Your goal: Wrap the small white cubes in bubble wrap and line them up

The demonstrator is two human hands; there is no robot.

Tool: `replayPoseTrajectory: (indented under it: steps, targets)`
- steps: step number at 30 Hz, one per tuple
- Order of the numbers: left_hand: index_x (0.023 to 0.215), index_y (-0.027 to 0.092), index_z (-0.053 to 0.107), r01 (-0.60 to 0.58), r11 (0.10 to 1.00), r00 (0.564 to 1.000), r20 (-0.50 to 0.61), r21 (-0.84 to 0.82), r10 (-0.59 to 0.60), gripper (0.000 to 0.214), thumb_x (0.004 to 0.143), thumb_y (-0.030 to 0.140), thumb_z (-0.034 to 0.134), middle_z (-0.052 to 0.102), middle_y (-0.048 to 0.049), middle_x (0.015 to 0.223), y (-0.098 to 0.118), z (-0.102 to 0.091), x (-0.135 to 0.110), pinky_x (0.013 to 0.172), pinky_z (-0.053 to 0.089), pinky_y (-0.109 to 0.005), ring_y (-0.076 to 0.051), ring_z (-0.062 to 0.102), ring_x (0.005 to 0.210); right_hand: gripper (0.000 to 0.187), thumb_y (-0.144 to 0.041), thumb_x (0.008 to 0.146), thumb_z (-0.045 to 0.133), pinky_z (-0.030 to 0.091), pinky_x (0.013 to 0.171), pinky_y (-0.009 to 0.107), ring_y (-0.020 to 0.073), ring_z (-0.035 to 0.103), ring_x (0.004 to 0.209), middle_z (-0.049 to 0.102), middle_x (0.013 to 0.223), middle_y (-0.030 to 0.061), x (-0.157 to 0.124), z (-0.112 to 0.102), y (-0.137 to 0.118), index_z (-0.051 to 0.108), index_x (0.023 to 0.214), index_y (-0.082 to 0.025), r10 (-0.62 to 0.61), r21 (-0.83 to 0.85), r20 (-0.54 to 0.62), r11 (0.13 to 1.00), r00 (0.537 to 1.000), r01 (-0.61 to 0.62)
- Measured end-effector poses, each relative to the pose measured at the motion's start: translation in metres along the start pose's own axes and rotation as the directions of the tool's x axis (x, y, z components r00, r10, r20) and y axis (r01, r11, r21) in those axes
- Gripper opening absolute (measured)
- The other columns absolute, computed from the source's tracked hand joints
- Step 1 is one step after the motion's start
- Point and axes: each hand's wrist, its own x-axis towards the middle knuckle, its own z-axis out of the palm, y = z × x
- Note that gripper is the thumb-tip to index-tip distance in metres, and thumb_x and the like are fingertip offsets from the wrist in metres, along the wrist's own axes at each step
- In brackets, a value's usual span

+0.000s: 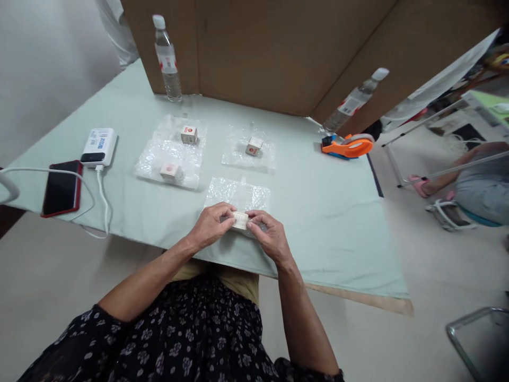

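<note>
Small box sits between the two hands, pinched at its left end by the fingers of the left hand and at its right end by the fingers of the right hand. Both hands are curled in toward each other, close together, with only the pale top of the small box showing in the gap. It is held low over the near edge of a bubble wrap sheet, which lies flat on the surface and stretches away from the hands.

Beyond the left hand lies a larger wrap piece carrying two cubes, the near cube and the far cube. Straight beyond the right hand a third wrap piece holds a single tilted cube. Well out to the right of the right hand rests an orange tape dispenser, with a leaning bottle behind it. Far off to the left of the left hand lie a white power bank, a red-edged phone and a white cable. An upright bottle stands against the cardboard wall at the back.
</note>
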Motion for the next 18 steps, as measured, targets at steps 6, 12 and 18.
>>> replayPoseTrajectory:
  steps: [6,12,18]
  targets:
    - [0.064,0.017,0.060,0.061,0.998,0.996,0.070,-0.018,-0.059,0.010,0.074,0.016,0.061,0.072,-0.0036,0.092,-0.004,-0.004,0.009,0.081,0.050,-0.029,-0.017,0.066,0.089,0.017,-0.034,0.081,0.063,0.052,0.087,0.038,0.0231,0.068,0.096,0.074,0.102,0.0063,0.005,0.002,0.006,0.062,0.070,-0.022,0.065,0.039,0.012,0.997,0.998,-0.066]
    - [0.066,0.016,0.063,0.125,0.991,0.984,0.128,-0.036,-0.120,0.005,0.070,0.018,0.062,0.069,-0.0017,0.084,-0.007,-0.006,0.018,0.071,0.047,-0.025,-0.014,0.061,0.076,0.015,-0.030,0.091,0.055,0.047,0.092,0.046,0.0268,0.064,0.097,0.072,0.099,0.0087,-0.007,-0.010,-0.008,0.067,0.094,-0.023,-0.091,-0.391,-0.294,0.920,0.952,-0.033]
    - [0.064,0.016,0.062,0.091,0.996,0.982,0.165,0.016,-0.092,0.007,0.071,0.020,0.061,0.066,-0.0006,0.077,-0.008,-0.007,0.023,0.069,0.046,-0.025,-0.013,0.059,0.073,0.024,-0.017,0.096,0.048,0.045,0.084,0.041,0.0259,0.059,0.098,0.070,0.107,0.0089,-0.020,0.011,-0.036,0.067,0.109,-0.024,-0.296,-0.607,0.183,0.716,0.938,0.344]
